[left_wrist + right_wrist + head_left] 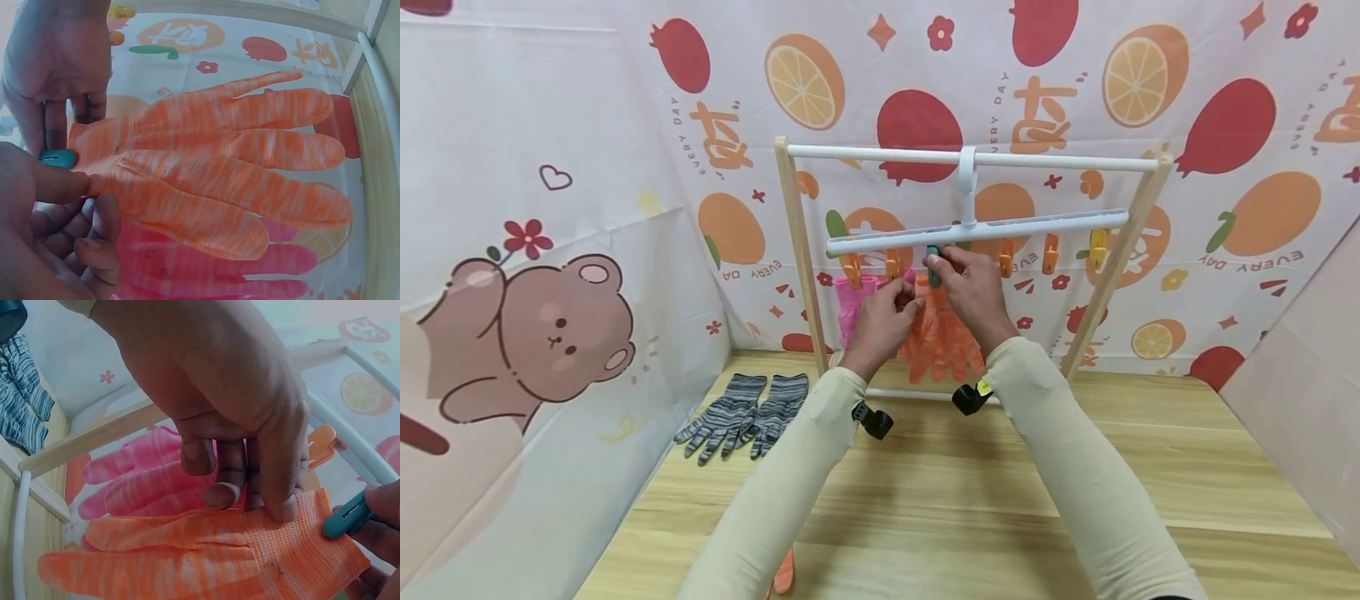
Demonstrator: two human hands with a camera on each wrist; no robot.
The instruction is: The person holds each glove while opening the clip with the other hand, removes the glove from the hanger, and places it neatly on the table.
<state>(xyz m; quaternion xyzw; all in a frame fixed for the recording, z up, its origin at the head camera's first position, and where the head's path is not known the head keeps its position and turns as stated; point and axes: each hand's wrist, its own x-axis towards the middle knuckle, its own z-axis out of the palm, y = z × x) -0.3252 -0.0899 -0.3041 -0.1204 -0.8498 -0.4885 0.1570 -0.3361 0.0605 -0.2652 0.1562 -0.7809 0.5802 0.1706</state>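
My right hand point(976, 293) pinches a teal clothespin point(347, 515) at the cuff of an orange knit glove point(206, 144), just under the white hanger bar point(1030, 229). With thumb and fingertips, my left hand point(244, 425) holds the same cuff beside the clothespin. The orange glove hangs fingers down in the head view. Next to it on the left hangs a pink glove point(850, 304), under orange clothespins point(852, 271); my left hand partly covers the pink.
The hanger hooks over the top rail point(880, 153) of a wooden-sided rack point(801, 242). Further orange clothespins point(1051, 254) and a yellow one point(1098, 248) hang at its right. Grey striped gloves point(730, 417) lie on the table point(925, 508). An orange piece point(784, 573) shows near the front edge.
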